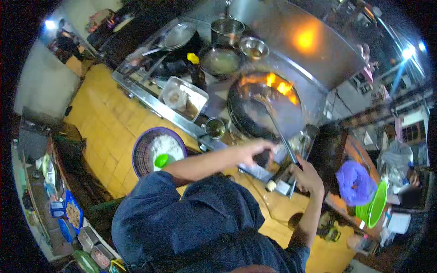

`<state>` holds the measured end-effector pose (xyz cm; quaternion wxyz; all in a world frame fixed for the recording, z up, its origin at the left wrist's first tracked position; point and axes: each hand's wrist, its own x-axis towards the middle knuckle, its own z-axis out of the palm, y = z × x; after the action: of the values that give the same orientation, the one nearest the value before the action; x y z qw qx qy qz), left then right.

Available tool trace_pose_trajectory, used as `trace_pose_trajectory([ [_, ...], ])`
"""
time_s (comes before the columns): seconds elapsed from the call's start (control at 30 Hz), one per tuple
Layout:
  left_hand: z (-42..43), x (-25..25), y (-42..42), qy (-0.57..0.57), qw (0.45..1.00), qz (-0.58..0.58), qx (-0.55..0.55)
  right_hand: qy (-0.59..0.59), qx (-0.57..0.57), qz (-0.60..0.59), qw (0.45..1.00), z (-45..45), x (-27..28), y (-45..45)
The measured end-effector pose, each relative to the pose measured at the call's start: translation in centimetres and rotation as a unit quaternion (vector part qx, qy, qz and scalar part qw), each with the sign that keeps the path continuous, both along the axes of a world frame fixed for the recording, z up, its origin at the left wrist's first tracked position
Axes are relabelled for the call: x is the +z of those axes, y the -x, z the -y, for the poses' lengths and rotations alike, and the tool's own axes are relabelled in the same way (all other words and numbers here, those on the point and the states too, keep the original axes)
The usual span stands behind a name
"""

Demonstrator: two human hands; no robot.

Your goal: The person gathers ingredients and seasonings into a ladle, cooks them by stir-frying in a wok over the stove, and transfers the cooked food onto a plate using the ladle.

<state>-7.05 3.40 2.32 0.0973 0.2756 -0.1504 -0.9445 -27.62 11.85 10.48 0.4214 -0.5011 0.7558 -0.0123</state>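
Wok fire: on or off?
On: orange flames show at the far side of the wok. Cannot tell whether they rise from beneath or inside it.

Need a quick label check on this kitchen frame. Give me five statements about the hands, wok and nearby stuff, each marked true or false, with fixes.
1. The right hand grips the long-handled utensil. True.
2. The left hand is on that utensil's handle too. False: it is off the handle, beside the near side of the wok.
3. Flames show at the wok's far side. True.
4. The green scoop lies outside the purple basket. False: it is inside, on the white contents.
5. The dark bottle has a yellow top. True.
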Motion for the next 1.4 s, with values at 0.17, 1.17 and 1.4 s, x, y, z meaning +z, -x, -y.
trace_pose_trajectory([
  [0.17, -1.9, -7.0, -1.6, 0.220, 0.960, 0.173, 0.003, -0.046, -0.049, 0.000, 0.998, -1.4, -0.5, -2.7],
  [1.17, 3.0, -17.0, -0.1, 0.304, 0.924, 0.204, 0.111, 0.182, -0.116, -0.172, 0.961, -1.7, -16.5, -7.2],
  [1.4, 3.8, -19.2, 0.5, 0.198, 0.969, 0.129, 0.071, 0.177, -0.098, -0.191, 0.961, 1.9, -13.2, -5.5],
])
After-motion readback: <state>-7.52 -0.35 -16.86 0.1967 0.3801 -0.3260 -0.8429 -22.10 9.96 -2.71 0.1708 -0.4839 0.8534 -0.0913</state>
